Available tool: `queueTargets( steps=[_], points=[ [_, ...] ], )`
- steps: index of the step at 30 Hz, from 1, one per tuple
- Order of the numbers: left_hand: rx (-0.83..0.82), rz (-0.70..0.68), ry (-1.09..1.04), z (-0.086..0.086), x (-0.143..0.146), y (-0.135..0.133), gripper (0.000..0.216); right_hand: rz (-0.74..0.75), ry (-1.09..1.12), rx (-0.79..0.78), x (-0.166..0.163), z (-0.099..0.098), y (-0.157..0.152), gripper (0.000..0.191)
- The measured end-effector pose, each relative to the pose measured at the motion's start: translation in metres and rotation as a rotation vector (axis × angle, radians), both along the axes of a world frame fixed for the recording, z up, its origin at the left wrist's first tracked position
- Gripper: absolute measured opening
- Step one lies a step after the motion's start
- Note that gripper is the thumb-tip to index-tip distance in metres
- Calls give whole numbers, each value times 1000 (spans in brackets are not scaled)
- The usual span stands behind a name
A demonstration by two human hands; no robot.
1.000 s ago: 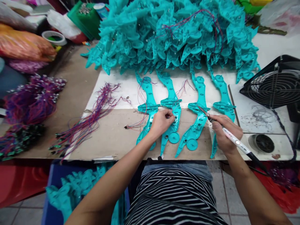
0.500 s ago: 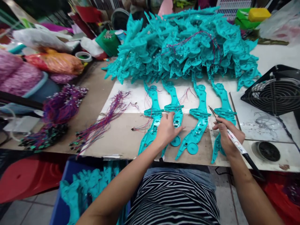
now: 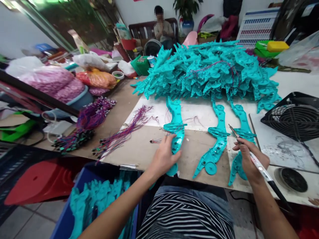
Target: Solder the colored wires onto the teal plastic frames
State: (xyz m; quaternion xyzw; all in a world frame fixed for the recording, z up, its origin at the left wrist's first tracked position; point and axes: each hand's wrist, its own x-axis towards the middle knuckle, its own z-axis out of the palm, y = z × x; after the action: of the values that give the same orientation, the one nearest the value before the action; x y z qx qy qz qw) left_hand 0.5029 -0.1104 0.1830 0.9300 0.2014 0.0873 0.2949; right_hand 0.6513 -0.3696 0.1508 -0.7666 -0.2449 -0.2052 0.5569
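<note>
My left hand [image 3: 163, 156] is closed around the lower end of a long teal plastic part [image 3: 175, 131] that lies on the brown board, thumb on top; thin red and blue wires trail from the part. My right hand [image 3: 249, 156] grips a white-handled soldering iron [image 3: 258, 166] like a pen. Its tip points up and left, just above a teal part [image 3: 240, 142] at the right. Another teal part [image 3: 216, 142] lies flat between my hands.
A big heap of teal parts [image 3: 211, 69] fills the back of the table. Wire bundles [image 3: 127, 131] lie at the left, a black fan [image 3: 294, 116] and a small round pot [image 3: 292, 179] at the right. A blue crate [image 3: 94, 202] stands below. A person [image 3: 163, 28] sits far back.
The view has tilted up. My left hand has moved left and closed on the leftmost part; four separate parts now show as three. My right hand has lifted the iron off the part.
</note>
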Motion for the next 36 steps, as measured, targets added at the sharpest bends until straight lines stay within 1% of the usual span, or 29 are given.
queueTargets(
  steps=[4,6,8,10,11,14,17,20,23,25,26,28,30,31,33,35,36],
  points=[
    [64,36,71,-7,-13,30,59,32,-15,6,-1,-2,4,24],
    [118,40,74,-14,-13,35,66,35,7,12,-1,-3,5,26],
    [187,46,49,-21,-13,34,74,24,28,-9,0,-4,5,26],
    [244,31,34,-28,-13,29,81,6,13,-77,2,-4,5,25],
    [265,16,34,-32,-12,27,80,2,-11,-129,4,-4,5,24],
    [299,-7,13,-44,-12,25,66,7,-139,-320,10,-8,7,25],
    [317,9,-52,-52,-12,35,58,36,-256,-469,16,-17,10,32],
    [349,-2,-74,-56,-14,50,60,99,-279,-545,20,-26,13,37],
    [402,-22,-63,-54,-21,59,59,174,-253,-572,21,-31,18,40],
    [463,-36,-24,-46,-26,63,58,213,-231,-572,20,-31,20,41],
    [506,-38,6,-39,-27,65,56,229,-222,-569,19,-31,22,43],
    [609,-27,57,-18,-23,72,49,262,-214,-561,15,-31,25,44],
    [692,-18,41,9,-6,82,39,296,-209,-558,10,-30,29,44],
    [712,-27,0,23,8,88,37,309,-210,-554,7,-30,32,44],
    [695,-85,-123,51,48,96,35,323,-218,-534,4,-28,37,45],
    [657,-142,-236,75,99,95,33,304,-250,-492,3,-25,40,43],
    [646,-163,-278,86,126,90,32,277,-275,-467,4,-23,39,41]
  ],
)
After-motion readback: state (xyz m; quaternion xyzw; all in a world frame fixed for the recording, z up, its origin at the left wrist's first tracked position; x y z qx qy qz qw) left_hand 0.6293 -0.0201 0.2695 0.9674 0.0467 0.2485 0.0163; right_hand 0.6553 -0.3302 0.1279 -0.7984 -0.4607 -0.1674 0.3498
